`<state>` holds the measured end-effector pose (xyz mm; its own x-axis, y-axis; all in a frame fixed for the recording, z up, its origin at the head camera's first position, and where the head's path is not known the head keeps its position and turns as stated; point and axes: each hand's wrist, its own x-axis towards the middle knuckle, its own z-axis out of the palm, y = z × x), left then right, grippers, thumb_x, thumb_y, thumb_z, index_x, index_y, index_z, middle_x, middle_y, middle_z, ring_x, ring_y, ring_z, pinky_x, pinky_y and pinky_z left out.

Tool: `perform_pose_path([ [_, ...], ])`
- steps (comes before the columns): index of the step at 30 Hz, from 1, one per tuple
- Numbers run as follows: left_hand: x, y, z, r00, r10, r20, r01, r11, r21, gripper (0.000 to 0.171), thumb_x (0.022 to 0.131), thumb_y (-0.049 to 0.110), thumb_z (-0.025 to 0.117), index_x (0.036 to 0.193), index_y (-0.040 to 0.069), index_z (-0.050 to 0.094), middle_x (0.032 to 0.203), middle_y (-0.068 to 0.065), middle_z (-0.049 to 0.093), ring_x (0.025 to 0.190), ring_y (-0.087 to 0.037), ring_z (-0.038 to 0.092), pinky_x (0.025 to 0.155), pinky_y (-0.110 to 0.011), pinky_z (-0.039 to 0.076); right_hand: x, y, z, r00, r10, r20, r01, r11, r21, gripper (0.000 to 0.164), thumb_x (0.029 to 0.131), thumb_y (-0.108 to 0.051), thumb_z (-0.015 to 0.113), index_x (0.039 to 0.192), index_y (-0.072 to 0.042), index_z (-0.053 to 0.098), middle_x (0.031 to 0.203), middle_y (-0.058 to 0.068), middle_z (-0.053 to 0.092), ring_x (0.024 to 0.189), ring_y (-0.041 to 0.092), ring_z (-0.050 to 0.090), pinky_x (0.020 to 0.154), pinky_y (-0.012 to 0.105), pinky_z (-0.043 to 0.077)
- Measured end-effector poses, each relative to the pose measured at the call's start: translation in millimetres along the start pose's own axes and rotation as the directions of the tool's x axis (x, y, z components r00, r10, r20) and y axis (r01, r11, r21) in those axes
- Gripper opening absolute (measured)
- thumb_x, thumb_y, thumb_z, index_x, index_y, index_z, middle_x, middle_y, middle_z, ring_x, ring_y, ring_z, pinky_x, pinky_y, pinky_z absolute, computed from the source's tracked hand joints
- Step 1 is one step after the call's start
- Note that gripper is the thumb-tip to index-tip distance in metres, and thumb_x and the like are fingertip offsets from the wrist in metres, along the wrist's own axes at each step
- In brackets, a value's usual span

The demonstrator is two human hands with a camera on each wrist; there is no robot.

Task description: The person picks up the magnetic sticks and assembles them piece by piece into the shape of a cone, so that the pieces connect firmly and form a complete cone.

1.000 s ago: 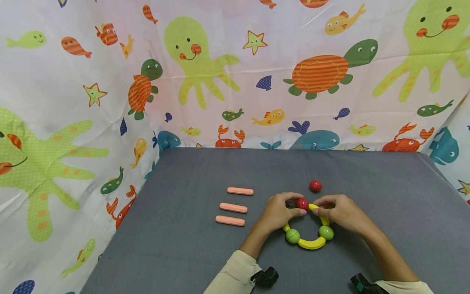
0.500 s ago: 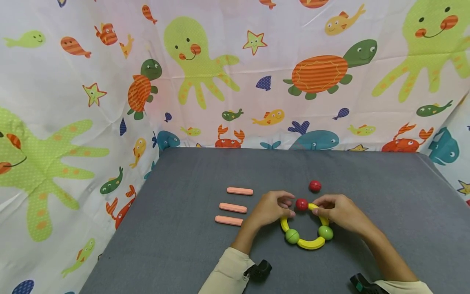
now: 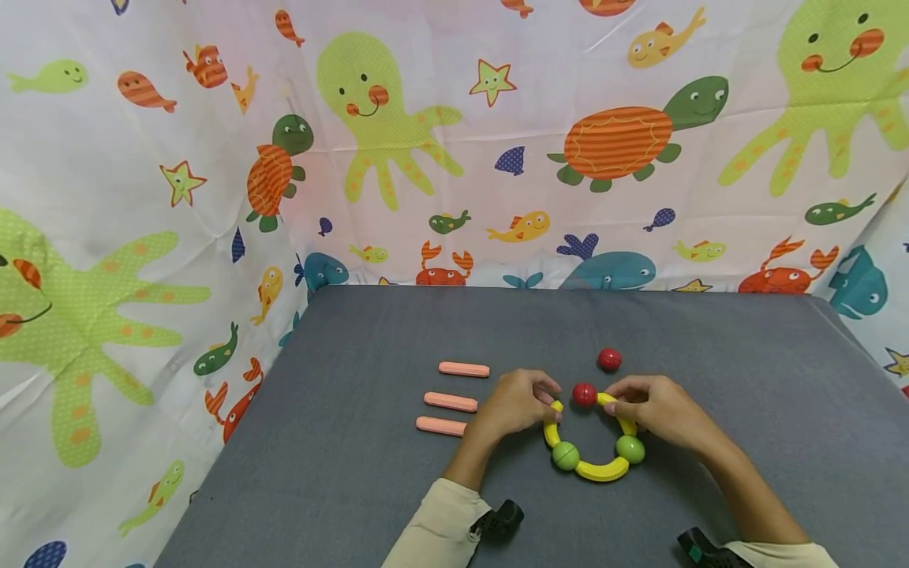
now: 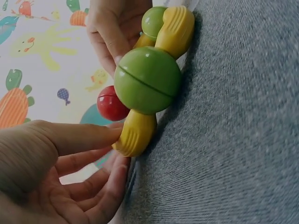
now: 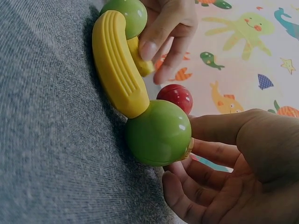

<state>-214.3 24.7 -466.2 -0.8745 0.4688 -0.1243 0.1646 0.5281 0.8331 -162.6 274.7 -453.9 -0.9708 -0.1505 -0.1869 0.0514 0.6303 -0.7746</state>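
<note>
An unfinished ring of curved yellow pieces and balls lies on the grey table. The left yellow piece (image 3: 551, 432) has its free upper end pinched by my left hand (image 3: 518, 404); the left wrist view shows the thumb on that yellow piece (image 4: 138, 134). My right hand (image 3: 656, 406) pinches the right yellow piece (image 3: 627, 426), whose top end meets a red ball (image 3: 585, 394). A gap separates this ball from the left piece. Two green balls, one left (image 3: 565, 456) and one right (image 3: 630, 450), join the side pieces to the bottom yellow piece (image 3: 602, 472).
A loose red ball (image 3: 608, 360) sits just behind the ring. Left of the left hand lie three salmon-coloured sticks, far (image 3: 464, 369), middle (image 3: 450, 401) and near (image 3: 440, 426). A patterned curtain (image 3: 426, 158) rises behind the grey table (image 3: 341, 473).
My left hand has let go of the red ball, moved left, then taken hold of the left yellow piece's end. My right hand has stayed in place.
</note>
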Motion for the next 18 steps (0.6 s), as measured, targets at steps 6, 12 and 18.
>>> perform_pose_path([
  [6, 0.9, 2.0, 3.0, 0.999, 0.015, -0.039, -0.018, 0.995, -0.099, 0.036, 0.088, 0.005, 0.084, 0.122, 0.01, 0.076, 0.092, 0.005, 0.072, 0.076, -0.005, 0.064, 0.065, -0.022, 0.052, 0.6, 2.2, -0.2, 1.0, -0.011, -0.002, 0.011, 1.0, 0.014, 0.027, 0.1, -0.023, 0.075, 0.117, -0.002, 0.076, 0.09, 0.006, 0.068, 0.078, 0.022, 0.062, 0.064, 0.033, 0.056],
  [12, 1.2, -0.2, 4.0, 0.995, 0.016, -0.097, -0.033, 0.984, -0.173, 0.038, 0.088, 0.009, 0.086, 0.124, 0.008, 0.075, 0.096, 0.005, 0.075, 0.079, -0.005, 0.067, 0.068, -0.023, 0.054, 0.9, 2.2, -0.4, 1.0, -0.011, -0.005, 0.011, 1.0, 0.006, 0.028, 0.1, -0.023, 0.075, 0.118, -0.001, 0.075, 0.089, 0.006, 0.068, 0.077, 0.022, 0.062, 0.064, 0.034, 0.056],
  [18, 1.7, -2.4, 9.6, 0.99, 0.048, -0.134, -0.069, 0.985, -0.157, 0.032, 0.088, 0.012, 0.087, 0.119, 0.008, 0.077, 0.096, 0.005, 0.078, 0.081, -0.001, 0.068, 0.071, -0.022, 0.055, 0.7, 2.9, 0.0, 1.0, -0.023, -0.007, 0.023, 1.0, -0.003, 0.029, 0.1, -0.025, 0.075, 0.118, -0.002, 0.075, 0.089, 0.006, 0.067, 0.076, 0.021, 0.062, 0.064, 0.033, 0.054],
])
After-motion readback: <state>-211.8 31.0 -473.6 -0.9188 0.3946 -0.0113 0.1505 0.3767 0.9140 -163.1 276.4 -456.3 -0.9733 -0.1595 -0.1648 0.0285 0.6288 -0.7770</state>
